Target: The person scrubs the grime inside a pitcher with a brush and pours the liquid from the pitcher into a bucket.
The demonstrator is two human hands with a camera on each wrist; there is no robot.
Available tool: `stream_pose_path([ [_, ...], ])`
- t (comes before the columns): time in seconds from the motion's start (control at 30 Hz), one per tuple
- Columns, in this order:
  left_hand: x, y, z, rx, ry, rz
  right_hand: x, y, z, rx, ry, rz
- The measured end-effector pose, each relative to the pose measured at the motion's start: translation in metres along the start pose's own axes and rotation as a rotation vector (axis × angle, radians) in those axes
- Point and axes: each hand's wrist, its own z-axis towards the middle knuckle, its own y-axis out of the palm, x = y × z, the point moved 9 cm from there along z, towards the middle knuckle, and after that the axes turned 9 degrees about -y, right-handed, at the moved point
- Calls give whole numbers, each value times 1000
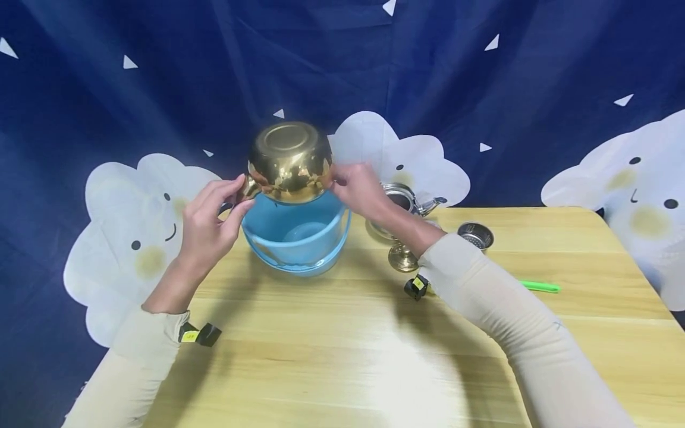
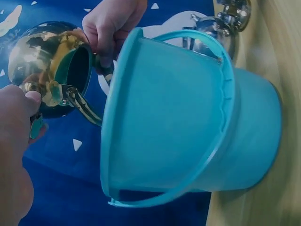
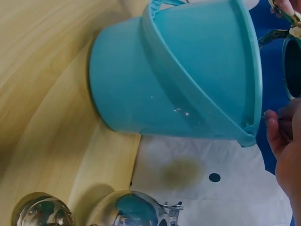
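Note:
A shiny gold kettle [image 1: 291,163] is upside down over the blue bucket [image 1: 299,258], its round base up and its mouth facing down. My left hand [image 1: 211,217] pinches the short spout-like part on the kettle's left side. On the opposite side, my right hand [image 1: 361,187] grips the kettle near its rim with curled fingers. The left wrist view shows the dark round mouth and a curved metal handle [image 2: 82,106] hanging toward the bucket's opening. Part of what the right fingers hold is hidden behind them.
Behind my right forearm stands a silver kettle [image 1: 398,193]. A gold lid-like piece [image 1: 402,258], a perforated metal strainer [image 1: 476,235] and a bright green stick-like item [image 1: 540,286] lie on the wooden table [image 1: 299,362]. A blue curtain with cloud prints [image 1: 342,59] hangs behind.

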Motion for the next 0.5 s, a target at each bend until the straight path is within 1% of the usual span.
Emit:
stream_pose_path([
  [0.07, -1, -1, -2, 5, 0, 7, -1, 3, -1, -10, -20, -13],
  [0.2, 3, -5, -1, 36, 12, 4, -5, -5, 0, 74, -47, -19],
  [0.27, 4, -5, 1, 38, 7, 7, -7, -9, 1, 89, -57, -14],
  [0.33, 2, -2, 1, 21, -10, 6, -8, -10, 1, 67, -60, -28],
  [0.43, -4, 3, -1, -13, -42, 9, -6, -5, 1, -7, -48, -37],
  [0.5, -6, 5, -3, -19, -52, 6, -5, -3, 0, -28, -43, -51],
])
